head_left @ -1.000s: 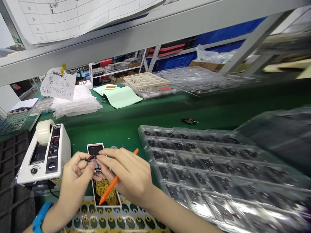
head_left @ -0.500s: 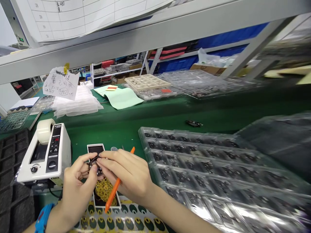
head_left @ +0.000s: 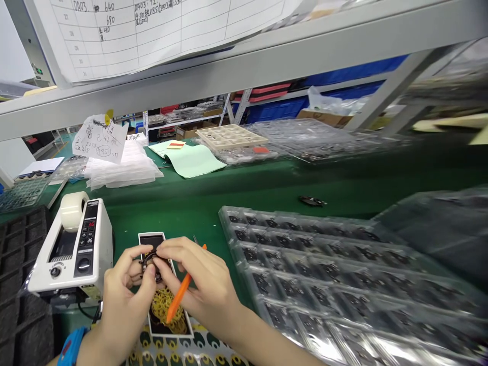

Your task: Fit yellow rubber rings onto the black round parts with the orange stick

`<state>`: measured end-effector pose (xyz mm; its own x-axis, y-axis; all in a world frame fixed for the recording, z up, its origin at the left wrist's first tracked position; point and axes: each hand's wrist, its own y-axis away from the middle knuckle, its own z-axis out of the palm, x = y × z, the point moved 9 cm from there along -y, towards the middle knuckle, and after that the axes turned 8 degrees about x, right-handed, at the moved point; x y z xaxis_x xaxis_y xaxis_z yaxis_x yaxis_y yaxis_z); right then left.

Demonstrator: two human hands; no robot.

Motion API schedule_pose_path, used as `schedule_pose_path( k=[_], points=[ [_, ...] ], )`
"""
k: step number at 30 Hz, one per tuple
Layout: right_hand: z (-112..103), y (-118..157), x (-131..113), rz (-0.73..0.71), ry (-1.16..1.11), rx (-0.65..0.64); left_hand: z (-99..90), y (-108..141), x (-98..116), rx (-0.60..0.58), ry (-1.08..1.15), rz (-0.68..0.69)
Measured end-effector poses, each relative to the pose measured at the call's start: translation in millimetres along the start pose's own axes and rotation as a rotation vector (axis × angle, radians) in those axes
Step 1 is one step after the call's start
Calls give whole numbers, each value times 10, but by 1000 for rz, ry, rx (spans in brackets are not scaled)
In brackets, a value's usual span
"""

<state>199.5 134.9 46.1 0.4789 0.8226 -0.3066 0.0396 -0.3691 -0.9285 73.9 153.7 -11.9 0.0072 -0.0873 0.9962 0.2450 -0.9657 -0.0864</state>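
Observation:
My left hand (head_left: 127, 287) is closed, its thumb and fingertips pinching a small dark curved part (head_left: 150, 258), largely covered by the fingers. On the other side, the fingertips of my right hand (head_left: 206, 284) press against the same part. An orange stick-shaped tool (head_left: 178, 300) is tucked in my right hand, slanting down from between the fingers. Beneath both hands lies a white-rimmed box (head_left: 190, 330) with a heap of thin yellow loops (head_left: 171, 307) inside, partly hidden by the hands.
A white tape dispenser (head_left: 66, 264) stands left beside a black compartment tray (head_left: 19, 284). Clear plastic trays (head_left: 328, 274) of dark parts fill the right. One dark part (head_left: 312, 201) lies on the green mat (head_left: 190, 198). A grey shelf beam (head_left: 244, 66) crosses above.
The whole view has shifted, so the bench and shelf sit slightly lower in the picture. Both hands still grip the dark part, with slight finger movement and a small turn of the orange tool.

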Motion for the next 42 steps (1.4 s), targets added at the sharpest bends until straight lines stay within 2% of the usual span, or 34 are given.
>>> schedule_pose_path(
  k=[2,7,9,11,13,14,17,24,27,29,34,38,42],
  points=[
    [-17,-19,33,48,-8,-26,9,-56,-55,-35,47,-69],
    [-222,-135,211,205,24,3,-3,-218,-73,-104,127,-119],
    [-155,-151,321,303,-64,-111,30,-238,-74,-163,132,-153],
    [31,-95,380,401,-215,-319,61,-236,-56,-214,136,-164],
    [179,-16,361,446,-342,-477,92,-218,-25,-261,138,-149],
    [218,12,340,448,-380,-514,109,-204,-16,-285,134,-143],
    [232,44,291,411,-408,-507,133,-166,12,-319,119,-121],
    [201,55,208,311,-418,-469,79,-157,236,-249,-36,125],
    [210,50,170,293,-389,-450,56,-163,262,-208,-74,160],
    [254,80,156,314,-362,-481,39,-165,269,-178,-89,171],
    [363,194,237,483,-326,-629,34,-178,235,-155,-71,147],
    [381,205,278,524,-327,-763,44,-213,151,-189,-14,63],
    [371,193,306,569,-367,-789,82,-209,94,-266,73,-12]
  ],
)
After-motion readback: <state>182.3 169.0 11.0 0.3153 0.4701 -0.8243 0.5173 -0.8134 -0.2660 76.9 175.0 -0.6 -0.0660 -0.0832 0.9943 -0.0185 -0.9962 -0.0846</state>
